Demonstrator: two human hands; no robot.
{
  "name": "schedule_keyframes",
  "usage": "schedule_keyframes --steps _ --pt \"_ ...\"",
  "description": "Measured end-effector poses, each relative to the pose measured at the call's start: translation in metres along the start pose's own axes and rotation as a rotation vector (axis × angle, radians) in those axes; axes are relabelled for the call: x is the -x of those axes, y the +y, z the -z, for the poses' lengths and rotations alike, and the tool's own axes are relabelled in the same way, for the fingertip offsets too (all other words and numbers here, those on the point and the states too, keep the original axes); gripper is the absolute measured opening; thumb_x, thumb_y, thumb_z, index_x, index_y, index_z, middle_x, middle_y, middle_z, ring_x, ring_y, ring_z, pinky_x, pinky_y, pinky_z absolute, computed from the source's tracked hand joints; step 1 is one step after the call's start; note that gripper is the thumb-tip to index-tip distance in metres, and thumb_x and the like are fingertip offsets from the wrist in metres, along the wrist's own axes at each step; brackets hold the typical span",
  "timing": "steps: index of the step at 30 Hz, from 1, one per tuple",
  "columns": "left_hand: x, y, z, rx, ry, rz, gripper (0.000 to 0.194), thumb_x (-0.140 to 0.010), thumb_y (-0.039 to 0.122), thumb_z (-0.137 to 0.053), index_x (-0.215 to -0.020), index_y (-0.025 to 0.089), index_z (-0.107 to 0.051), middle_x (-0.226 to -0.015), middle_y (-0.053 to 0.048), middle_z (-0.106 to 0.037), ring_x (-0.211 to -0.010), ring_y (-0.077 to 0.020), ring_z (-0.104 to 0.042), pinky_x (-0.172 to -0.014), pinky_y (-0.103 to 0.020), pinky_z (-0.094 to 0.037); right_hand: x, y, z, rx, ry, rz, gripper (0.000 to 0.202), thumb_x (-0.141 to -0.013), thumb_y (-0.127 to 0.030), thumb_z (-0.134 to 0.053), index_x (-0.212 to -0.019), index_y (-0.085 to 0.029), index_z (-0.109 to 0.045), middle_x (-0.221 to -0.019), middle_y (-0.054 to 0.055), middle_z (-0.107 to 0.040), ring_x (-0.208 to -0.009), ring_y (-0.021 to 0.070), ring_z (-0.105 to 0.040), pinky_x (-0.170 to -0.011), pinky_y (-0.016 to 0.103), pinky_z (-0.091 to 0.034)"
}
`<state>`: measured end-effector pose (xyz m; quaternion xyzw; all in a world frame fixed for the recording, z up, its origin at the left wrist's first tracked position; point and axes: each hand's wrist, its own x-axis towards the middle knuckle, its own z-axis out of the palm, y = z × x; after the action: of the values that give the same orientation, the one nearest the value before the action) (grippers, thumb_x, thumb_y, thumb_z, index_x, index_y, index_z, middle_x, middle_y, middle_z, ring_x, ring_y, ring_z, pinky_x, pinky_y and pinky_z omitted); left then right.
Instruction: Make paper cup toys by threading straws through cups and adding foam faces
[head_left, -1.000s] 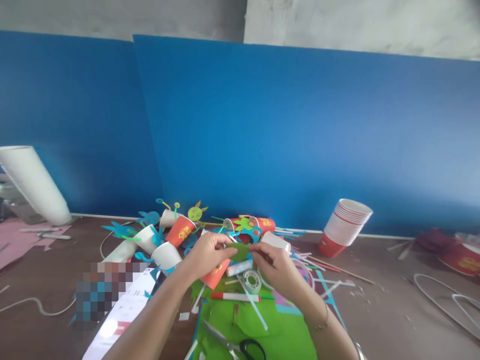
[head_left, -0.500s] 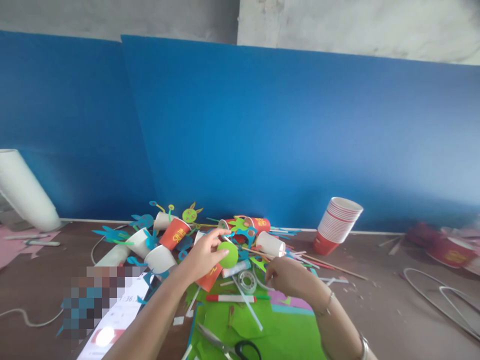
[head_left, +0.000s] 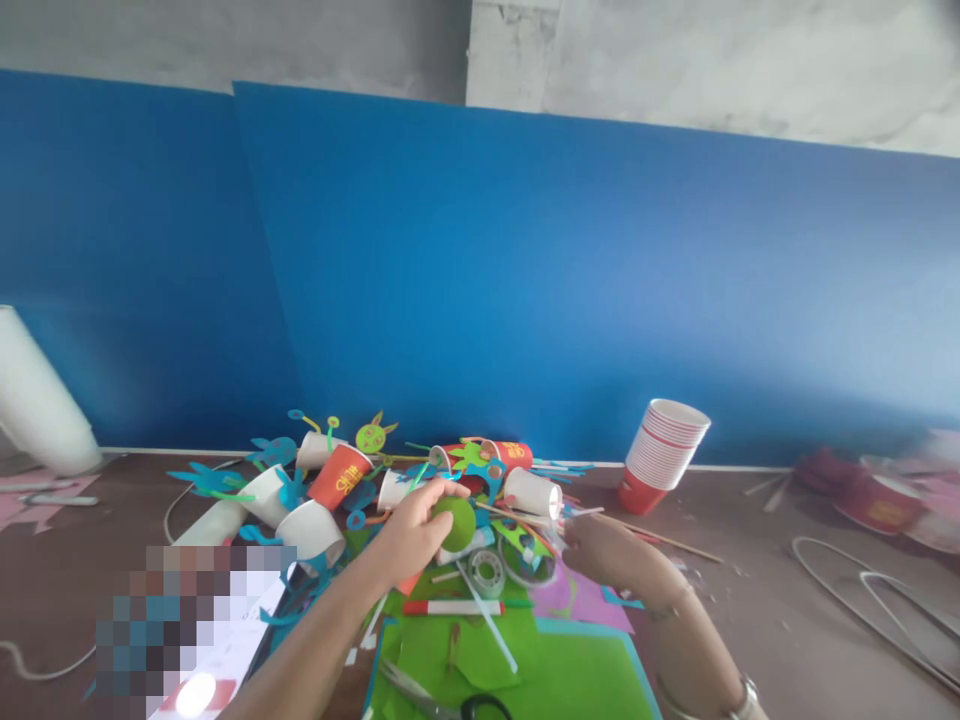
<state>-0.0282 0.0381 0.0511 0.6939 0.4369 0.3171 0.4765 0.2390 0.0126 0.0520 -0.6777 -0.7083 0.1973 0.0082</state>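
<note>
My left hand [head_left: 416, 530] pinches a round green paper disc [head_left: 454, 524] between thumb and fingers, above the pile of crafts. The fingers of my right hand [head_left: 611, 550] are curled and blurred among thin paper strips and sticks, right of a white paper cup [head_left: 531, 493]. A pale strip [head_left: 586, 512] lies by these fingertips; whether they grip it is unclear. Below the hands are a roll of clear tape [head_left: 487, 572], a red and white marker [head_left: 454, 607], and scissors [head_left: 442, 706] with a black handle, on green paper sheets [head_left: 570, 670].
Decorated paper cups [head_left: 341, 477] lie heaped at the back left. A stack of cups [head_left: 664, 455] leans at the back right. A lit phone [head_left: 225, 640] lies front left, partly pixelated. A white cable [head_left: 862, 600] curls at right. A blue partition [head_left: 525, 280] stands behind.
My right hand has moved to the right, uncovering more of the purple paper. The green disc stays in my left hand, now tilted and darker. The view has shifted slightly.
</note>
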Motion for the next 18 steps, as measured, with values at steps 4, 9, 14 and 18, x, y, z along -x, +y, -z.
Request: schedule_keyframes --steps 4,9,14,18 --pt "-0.001 -0.002 -0.01 -0.05 0.095 0.002 0.031 -0.078 0.016 -0.037 -0.085 0.016 -0.067 -0.056 0.004 -0.044 -0.051 -0.0119 -0.039 -0.05 -0.023 -0.029 0.017 -0.011 0.017 -0.128 -0.047 0.053 0.014 -0.085 -0.013 -0.043 -0.075 -0.02 -0.05 -0.059 -0.001 -0.062 -0.046 0.0106 -0.051 -0.045 0.025 -0.033" --pt "0.003 -0.001 -0.021 -0.045 0.144 -0.035 0.03 -0.083 0.021 -0.039 -0.086 0.017 -0.069 -0.055 0.005 -0.043 -0.051 -0.0123 -0.043 -0.049 -0.022 -0.032 0.025 -0.043 0.017 -0.622 -0.067 0.307 0.013 -0.092 -0.024 -0.042 -0.082 -0.023 -0.049 -0.064 -0.002 -0.062 -0.056 0.0115 -0.052 -0.053 0.025 -0.037" --pt "0.011 0.006 -0.021 -0.239 0.16 -0.345 0.048 -0.083 0.024 -0.057 -0.131 0.03 -0.053 -0.108 -0.004 -0.064 -0.098 -0.0205 -0.06 -0.086 -0.029 -0.046 0.022 -0.068 0.006 -0.794 0.006 0.351 0.016 -0.093 -0.033 -0.047 -0.088 -0.019 -0.054 -0.058 -0.004 -0.057 -0.049 0.0093 -0.041 -0.049 0.023 -0.032" --pt "0.009 0.004 -0.018 -0.274 0.177 -0.431 0.032 -0.091 0.021 -0.047 -0.117 0.03 -0.064 -0.111 -0.004 -0.068 -0.104 -0.0212 -0.062 -0.091 -0.031 -0.046 0.023 -0.074 0.003 -0.807 0.02 0.375 0.021 -0.091 -0.034 -0.053 -0.094 -0.016 -0.064 -0.057 -0.004 -0.058 -0.051 0.0092 -0.045 -0.051 0.023 -0.034"
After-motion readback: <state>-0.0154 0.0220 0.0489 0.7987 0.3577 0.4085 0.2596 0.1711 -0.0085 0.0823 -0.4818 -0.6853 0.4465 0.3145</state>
